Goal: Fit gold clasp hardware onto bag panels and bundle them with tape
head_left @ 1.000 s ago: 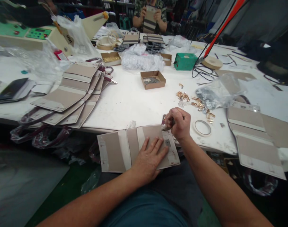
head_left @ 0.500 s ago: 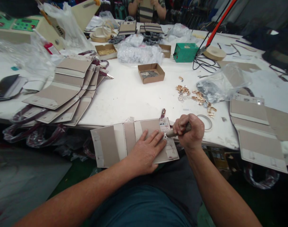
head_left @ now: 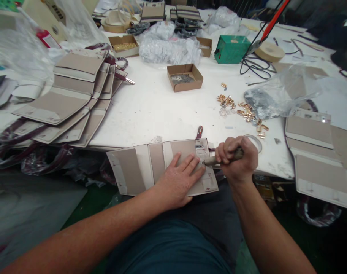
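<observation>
This looks like a workshop: a broad white worktable [head_left: 153, 102] carries a stack of matching beige panels [head_left: 69, 104] at ten o'clock, more such panels [head_left: 318, 163] at three, loose gold-coloured fittings [head_left: 226, 101] at two and a cardboard box [head_left: 187, 86] of grey parts [head_left: 181, 78] at twelve, with a hand tool [head_left: 211, 161] gripped at four.

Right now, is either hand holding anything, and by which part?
Right hand holds a tool by its handle, narrow end at the beige panel. Left hand is spread on that panel; no grip shows.
</observation>
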Available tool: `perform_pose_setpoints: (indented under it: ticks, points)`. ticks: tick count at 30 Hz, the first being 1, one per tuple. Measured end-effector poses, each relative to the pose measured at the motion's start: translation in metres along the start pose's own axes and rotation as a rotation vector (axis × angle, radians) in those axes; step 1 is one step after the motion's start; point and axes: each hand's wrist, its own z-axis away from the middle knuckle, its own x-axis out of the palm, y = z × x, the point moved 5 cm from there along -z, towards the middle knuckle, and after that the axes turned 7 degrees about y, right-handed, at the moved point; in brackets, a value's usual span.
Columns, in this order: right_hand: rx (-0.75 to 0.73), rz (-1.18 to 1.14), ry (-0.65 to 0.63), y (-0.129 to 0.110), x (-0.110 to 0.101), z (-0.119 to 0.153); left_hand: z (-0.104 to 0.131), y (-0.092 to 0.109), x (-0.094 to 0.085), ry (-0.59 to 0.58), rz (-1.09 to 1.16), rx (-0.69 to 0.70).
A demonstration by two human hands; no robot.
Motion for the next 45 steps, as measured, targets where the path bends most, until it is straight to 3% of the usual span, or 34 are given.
perform_pose_setpoints:
  ticks: [3, 5, 12, 16, 19, 25, 29, 33, 37, 41, 45]
  points:
    - [-0.062, 0.140, -0.122, -0.001, 0.011, 0.008, -0.002, 0.000, -0.001, 0.001, 0.009, 0.000]
    - [-0.047, 0.142, -0.123, 0.000, 0.013, 0.006, -0.003, 0.000, -0.002, -0.001, 0.009, -0.002]
    - [0.099, -0.117, 0.279, 0.008, -0.024, -0.016, -0.002, -0.001, -0.001, -0.024, 0.019, 0.007]
    - [0.091, -0.120, 0.343, 0.013, -0.025, -0.015, -0.002, -0.001, 0.000, -0.018, 0.032, 0.013]
    - [0.058, -0.030, 0.247, 0.013, -0.004, -0.009, -0.002, -0.002, -0.001, -0.012, 0.036, 0.013]
    - [0.025, 0.355, -0.073, 0.004, 0.045, 0.006, 0.002, -0.002, -0.003, 0.038, 0.044, 0.007]
    - [-0.090, 0.375, -0.072, -0.002, 0.042, 0.014, 0.006, -0.004, 0.001, 0.074, 0.047, -0.004]
    - [-0.064, 0.421, -0.086, 0.005, 0.040, 0.017, 0.007, -0.005, 0.004, 0.095, 0.046, -0.017]
    - [-0.090, 0.507, -0.187, 0.003, 0.058, 0.018, 0.006, -0.005, 0.005, 0.103, 0.059, -0.021]
    - [-0.173, 0.709, -0.377, 0.003, 0.078, 0.021, 0.005, -0.005, 0.004, 0.111, 0.069, -0.021]
    - [-0.161, 0.757, -0.412, 0.006, 0.071, 0.020, 0.006, -0.006, 0.001, 0.125, 0.074, -0.030]
